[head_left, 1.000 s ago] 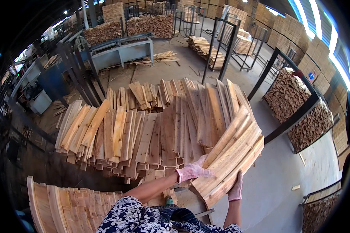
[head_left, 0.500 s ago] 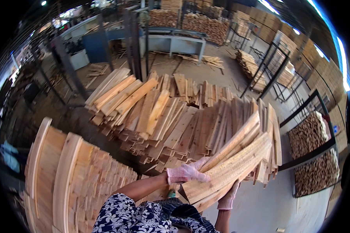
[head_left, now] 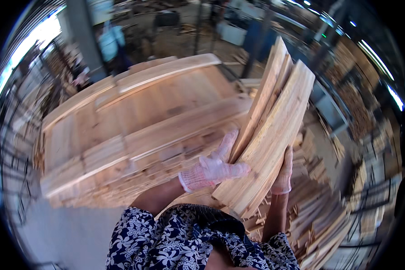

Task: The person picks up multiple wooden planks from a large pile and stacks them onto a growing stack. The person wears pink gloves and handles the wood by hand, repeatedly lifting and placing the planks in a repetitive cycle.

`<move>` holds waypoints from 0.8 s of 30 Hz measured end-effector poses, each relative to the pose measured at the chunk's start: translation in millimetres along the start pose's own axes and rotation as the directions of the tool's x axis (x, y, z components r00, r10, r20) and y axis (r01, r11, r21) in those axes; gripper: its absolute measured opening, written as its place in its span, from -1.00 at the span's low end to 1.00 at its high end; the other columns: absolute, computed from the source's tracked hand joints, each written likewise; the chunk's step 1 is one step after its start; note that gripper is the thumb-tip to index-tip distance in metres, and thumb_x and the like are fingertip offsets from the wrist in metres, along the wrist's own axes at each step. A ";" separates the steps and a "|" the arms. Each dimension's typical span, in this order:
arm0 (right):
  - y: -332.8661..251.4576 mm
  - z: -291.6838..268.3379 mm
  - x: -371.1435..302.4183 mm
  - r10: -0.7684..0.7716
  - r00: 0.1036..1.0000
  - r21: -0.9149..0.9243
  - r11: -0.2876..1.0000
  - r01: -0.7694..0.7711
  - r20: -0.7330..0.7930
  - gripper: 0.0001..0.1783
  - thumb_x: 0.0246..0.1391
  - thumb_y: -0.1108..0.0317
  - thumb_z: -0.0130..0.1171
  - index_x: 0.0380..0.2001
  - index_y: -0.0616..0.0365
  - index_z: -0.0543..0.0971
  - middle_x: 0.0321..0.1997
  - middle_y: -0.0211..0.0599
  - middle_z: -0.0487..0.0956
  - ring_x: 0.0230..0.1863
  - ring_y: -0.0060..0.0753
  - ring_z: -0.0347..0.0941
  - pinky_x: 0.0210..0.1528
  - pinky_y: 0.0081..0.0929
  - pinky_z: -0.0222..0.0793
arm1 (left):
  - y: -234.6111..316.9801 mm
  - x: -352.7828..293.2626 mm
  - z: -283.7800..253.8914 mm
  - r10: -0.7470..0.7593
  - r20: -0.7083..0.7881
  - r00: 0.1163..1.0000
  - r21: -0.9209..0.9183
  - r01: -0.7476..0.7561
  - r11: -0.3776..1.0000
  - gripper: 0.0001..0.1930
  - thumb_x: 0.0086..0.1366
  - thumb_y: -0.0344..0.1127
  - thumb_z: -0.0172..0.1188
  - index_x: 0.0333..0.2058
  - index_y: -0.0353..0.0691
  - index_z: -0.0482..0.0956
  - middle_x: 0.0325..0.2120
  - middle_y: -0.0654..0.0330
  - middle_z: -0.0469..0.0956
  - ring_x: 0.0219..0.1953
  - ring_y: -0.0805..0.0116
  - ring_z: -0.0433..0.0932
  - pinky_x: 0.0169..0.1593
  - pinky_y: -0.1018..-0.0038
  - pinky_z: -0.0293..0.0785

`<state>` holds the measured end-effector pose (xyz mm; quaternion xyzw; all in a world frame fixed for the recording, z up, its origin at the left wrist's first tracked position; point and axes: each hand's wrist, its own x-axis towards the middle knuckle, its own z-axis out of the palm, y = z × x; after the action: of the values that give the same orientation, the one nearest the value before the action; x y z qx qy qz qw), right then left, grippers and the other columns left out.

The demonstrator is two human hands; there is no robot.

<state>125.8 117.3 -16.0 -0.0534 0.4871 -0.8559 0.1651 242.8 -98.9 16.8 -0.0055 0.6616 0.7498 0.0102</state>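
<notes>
Several long wooden boards (head_left: 274,121) are held together in front of me, tilted with their far ends up and to the right. My left hand (head_left: 213,166), in a pale pink knitted glove, grips their left side near the close end, thumb and fingers spread around the edges. On the right side my right hand (head_left: 283,173), gloved alike, is wrapped round the boards' edge, its fingers partly hidden behind them. To the left of the boards lies a large neat stack of planks (head_left: 166,96), with some strips laid along its top.
A loose heap of boards (head_left: 319,216) lies at my right. Beyond it stand a pale blue metal bench (head_left: 328,105) and piles of timber (head_left: 355,108). A grey post (head_left: 83,36) rises behind the stack, and concrete floor (head_left: 76,229) shows at the lower left.
My view has turned left, from the loose heap to the neat stack. Both hands have carried the boards round with me, and their far ends now point more upward.
</notes>
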 end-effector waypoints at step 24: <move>68.1 132.1 283.3 0.342 0.711 -0.578 -0.419 0.701 0.614 -0.27 0.24 0.00 0.06 0.42 -0.05 0.24 0.34 0.35 0.34 0.23 0.32 0.46 0.24 0.07 0.41 | -36.5 125.1 -194.7 0.019 -0.679 0.734 0.245 0.202 0.948 0.13 0.18 0.43 0.17 0.47 -0.26 -0.01 0.32 -0.23 0.32 0.39 -0.03 0.31 0.37 0.23 0.27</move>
<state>-91.4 -117.5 -25.0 -0.5317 0.8469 0.0088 0.0072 117.6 -286.6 -46.3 -0.3075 0.7258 0.5848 -0.1915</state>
